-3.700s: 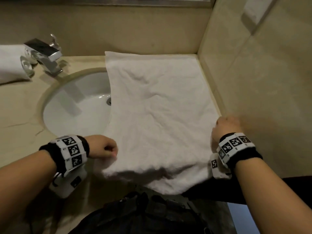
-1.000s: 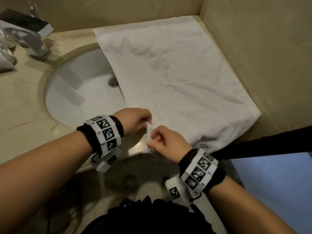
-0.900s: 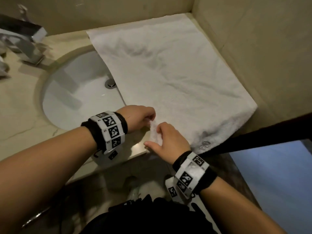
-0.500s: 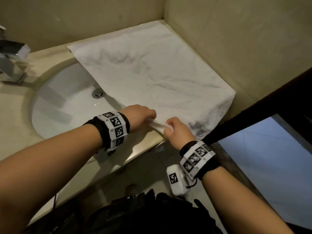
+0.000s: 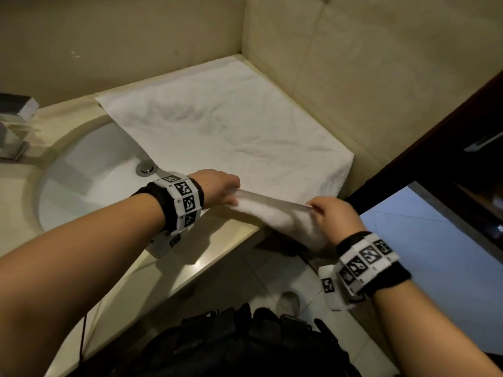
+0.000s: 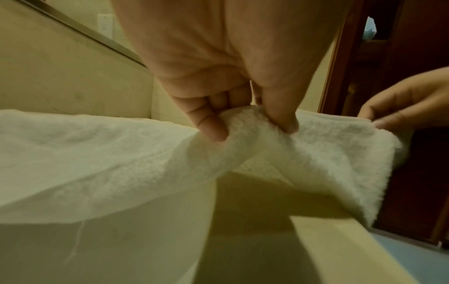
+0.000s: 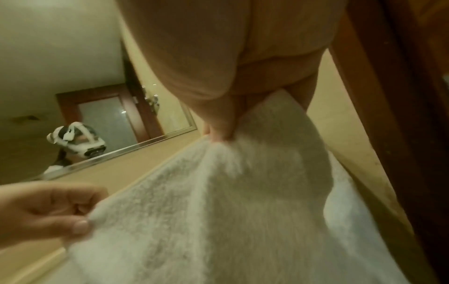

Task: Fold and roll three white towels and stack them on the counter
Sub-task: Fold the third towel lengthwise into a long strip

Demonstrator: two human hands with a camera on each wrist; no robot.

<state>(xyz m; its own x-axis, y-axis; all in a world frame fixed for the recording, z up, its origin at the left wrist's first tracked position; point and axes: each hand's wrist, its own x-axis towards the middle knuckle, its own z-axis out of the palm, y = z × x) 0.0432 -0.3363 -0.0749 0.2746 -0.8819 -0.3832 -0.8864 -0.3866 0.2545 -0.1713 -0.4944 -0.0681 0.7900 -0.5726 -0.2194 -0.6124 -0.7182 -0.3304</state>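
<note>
1. Fingers (image 6: 213, 126) and thumb of the left hand (image 5: 217, 190) pinch the near hem of the white, nubbly terry-cloth towel (image 5: 231, 137), bunching it into a soft fold; the right hand (image 5: 334, 217) pinches the same hem further along, so the flat woven border runs taut between them.
2. Beyond that lifted edge, the towel lies spread and faintly creased on the pale, polished stone counter (image 5: 190, 257), reaching back to the corner of the beige tiled wall (image 5: 353, 63).
3. Its left side overhangs the smooth white oval sink basin (image 5: 89, 170), just beside the round metal drain (image 5: 145, 167).
4. Left of the basin stands an angular chrome faucet (image 5: 16, 123).
5. Both wrists wear black bands with white, black-patterned marker blocks (image 5: 185, 202).
</note>
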